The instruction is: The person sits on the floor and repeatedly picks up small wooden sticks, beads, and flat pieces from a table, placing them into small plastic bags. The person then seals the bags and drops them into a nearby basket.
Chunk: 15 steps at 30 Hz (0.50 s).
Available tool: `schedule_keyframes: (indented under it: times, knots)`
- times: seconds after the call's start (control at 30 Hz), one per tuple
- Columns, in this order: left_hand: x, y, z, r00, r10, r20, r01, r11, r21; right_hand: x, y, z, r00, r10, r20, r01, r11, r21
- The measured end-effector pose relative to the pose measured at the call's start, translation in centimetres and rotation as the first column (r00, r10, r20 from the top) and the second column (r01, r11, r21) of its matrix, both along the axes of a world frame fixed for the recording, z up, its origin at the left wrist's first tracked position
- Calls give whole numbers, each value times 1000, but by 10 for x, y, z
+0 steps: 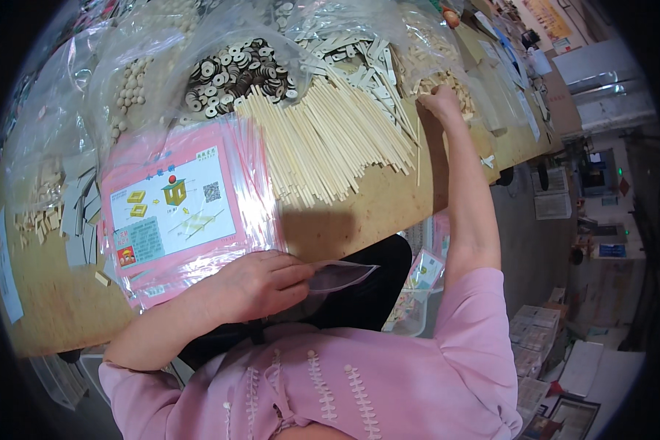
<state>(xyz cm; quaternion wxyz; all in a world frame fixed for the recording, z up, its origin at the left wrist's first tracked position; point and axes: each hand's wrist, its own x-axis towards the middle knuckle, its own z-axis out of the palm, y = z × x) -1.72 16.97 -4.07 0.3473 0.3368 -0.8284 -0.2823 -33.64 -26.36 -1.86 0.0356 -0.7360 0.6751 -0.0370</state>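
My left hand [271, 282] is closed on the edge of a clear plastic bag [342, 279], whose mouth gapes to the right of my fingers, over my lap. Beneath and beyond that wrist lies a stack of pink printed plastic bags [176, 213] showing a small house-shaped model. My right arm stretches to the far right, where my right hand [441, 104] is curled beside small wooden pieces [458, 92] in an open clear bag. Its fingers are closed, and what they hold cannot be made out. One thin wooden stick [418, 158] extends below this hand, apart from the main pile.
A wide pile of wooden sticks [330, 139] covers the table's middle. Behind it are dark and pale ring discs [235, 73], flat metal-like strips [359, 55] and wooden balls [132, 84] in clear bags. Small wooden blocks [44, 213] lie at left. A plastic bin [411, 319] stands below the table.
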Motion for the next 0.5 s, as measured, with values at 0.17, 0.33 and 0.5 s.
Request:
schedule_keyframes:
  times: [0.17,0.33,0.5]
  knots:
    - [-4,0,5,999,32,-33,-29,996,81,-31,10,-14,910,2,414,37,996,-84]
    - [1,-4,-1,998,-61,8,62,971,-233,-53,79,-17,5,-144,990,-228,963,142]
    - [-5,3,1,995,-6,95,30,966,-258,-27,259,34,-48,-301,952,-374,889,263]
